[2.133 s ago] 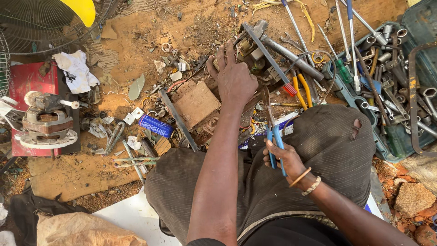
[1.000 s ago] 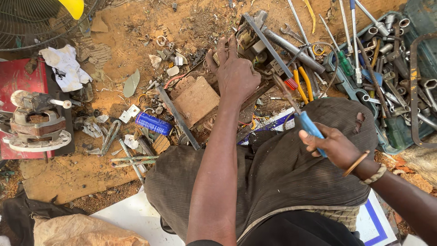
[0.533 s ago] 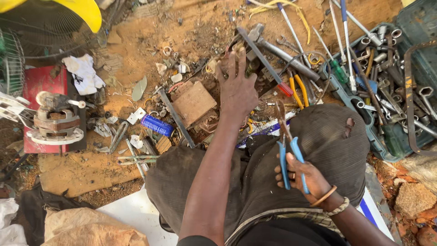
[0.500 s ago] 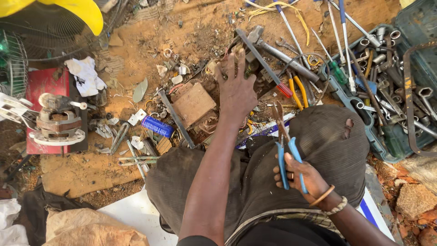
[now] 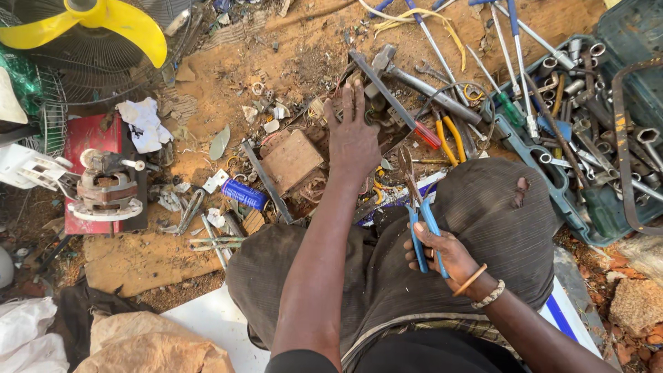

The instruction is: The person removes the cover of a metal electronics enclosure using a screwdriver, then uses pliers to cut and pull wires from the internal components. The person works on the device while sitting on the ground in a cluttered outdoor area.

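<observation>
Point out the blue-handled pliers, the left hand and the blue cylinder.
blue-handled pliers (image 5: 423, 228), head view, on the handles.
left hand (image 5: 352, 135), head view, back of hand.
blue cylinder (image 5: 243, 194), head view, mid-body.

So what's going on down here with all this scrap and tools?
A person sits on the ground amid scattered tools and parts. The left hand presses flat on a metal assembly with wires lying on the dirt, next to a brown block. The right hand, over the knee, grips blue-handled pliers, nose pointing towards the assembly. A tray of sockets and wrenches sits to the right, and a small motor and a yellow-bladed fan to the left.
</observation>
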Motion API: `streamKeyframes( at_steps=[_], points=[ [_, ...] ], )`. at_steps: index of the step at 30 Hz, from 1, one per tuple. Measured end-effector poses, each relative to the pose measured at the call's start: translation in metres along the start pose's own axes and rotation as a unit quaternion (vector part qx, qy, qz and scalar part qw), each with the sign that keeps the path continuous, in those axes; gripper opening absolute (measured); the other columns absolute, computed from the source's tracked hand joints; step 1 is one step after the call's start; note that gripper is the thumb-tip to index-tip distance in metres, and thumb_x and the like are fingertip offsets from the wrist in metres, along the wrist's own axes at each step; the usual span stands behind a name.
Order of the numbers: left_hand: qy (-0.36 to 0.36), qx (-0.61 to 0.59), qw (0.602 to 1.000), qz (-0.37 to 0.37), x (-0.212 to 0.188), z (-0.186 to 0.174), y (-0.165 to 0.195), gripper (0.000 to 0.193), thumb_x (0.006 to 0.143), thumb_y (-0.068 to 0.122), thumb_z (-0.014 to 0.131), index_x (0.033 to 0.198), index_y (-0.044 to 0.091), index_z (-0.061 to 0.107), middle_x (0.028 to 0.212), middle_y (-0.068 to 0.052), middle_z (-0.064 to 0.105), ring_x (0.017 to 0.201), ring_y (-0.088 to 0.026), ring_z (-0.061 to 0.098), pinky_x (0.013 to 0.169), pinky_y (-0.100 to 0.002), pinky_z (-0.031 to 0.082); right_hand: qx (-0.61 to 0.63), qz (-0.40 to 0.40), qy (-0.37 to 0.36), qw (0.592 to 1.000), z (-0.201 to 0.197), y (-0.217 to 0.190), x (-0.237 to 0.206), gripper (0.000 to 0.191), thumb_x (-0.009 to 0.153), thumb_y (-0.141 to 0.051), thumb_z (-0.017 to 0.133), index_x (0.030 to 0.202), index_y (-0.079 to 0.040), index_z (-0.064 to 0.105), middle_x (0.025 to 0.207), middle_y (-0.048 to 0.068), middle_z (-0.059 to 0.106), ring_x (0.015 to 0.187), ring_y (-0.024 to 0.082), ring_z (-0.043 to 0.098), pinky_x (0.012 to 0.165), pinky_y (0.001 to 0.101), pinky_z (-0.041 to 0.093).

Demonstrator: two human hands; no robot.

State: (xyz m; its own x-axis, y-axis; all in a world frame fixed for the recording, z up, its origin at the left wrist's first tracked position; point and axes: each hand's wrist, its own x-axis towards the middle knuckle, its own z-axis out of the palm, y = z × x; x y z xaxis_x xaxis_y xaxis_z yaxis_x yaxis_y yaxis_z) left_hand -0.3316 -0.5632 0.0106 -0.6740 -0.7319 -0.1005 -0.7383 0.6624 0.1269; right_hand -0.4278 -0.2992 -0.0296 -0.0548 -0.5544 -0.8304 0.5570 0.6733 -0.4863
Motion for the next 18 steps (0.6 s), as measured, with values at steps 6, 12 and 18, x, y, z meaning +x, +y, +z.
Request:
streamKeyframes(
  at_steps=[6,12,18],
  points=[
    [-0.090,-0.002,0.995,-0.038,0.008,-0.001,0.000,0.017,0.080,0.019,0.064,0.083,0.021,0.081,0.169,-0.019,0.017,0.157,-0.042,0.005,0.123,-0.065,-0.001,-0.054,-0.014,0.006,0.998,0.007,-0.005,0.000,0.051,0.088,-0.051,0.069,0.104,-0.002,0.067,0.091,0.010,0.071,0.082,0.021,0.070,0.075,0.0385,0.060],
    [-0.058,-0.052,0.996,-0.042,0.011,0.004,-0.005,0.023,0.077,0.023,0.067,0.095,0.027,0.080,0.165,-0.018,0.021,0.156,-0.042,0.005,0.123,-0.065,-0.004,-0.053,-0.023,0.021,0.998,0.016,-0.016,0.001,0.051,0.085,-0.052,0.069,0.103,-0.004,0.066,0.090,0.008,0.069,0.082,0.019,0.069,0.076,0.0366,0.059],
    [0.013,-0.043,0.999,-0.020,0.003,0.007,-0.008,0.024,0.077,0.016,0.066,0.091,0.027,0.082,0.166,-0.019,0.021,0.155,-0.041,0.009,0.122,-0.065,-0.002,-0.059,-0.023,0.021,0.998,0.015,-0.014,0.003,0.051,0.086,-0.051,0.071,0.106,-0.004,0.065,0.092,0.009,0.069,0.083,0.020,0.069,0.075,0.0367,0.058]
  ],
)
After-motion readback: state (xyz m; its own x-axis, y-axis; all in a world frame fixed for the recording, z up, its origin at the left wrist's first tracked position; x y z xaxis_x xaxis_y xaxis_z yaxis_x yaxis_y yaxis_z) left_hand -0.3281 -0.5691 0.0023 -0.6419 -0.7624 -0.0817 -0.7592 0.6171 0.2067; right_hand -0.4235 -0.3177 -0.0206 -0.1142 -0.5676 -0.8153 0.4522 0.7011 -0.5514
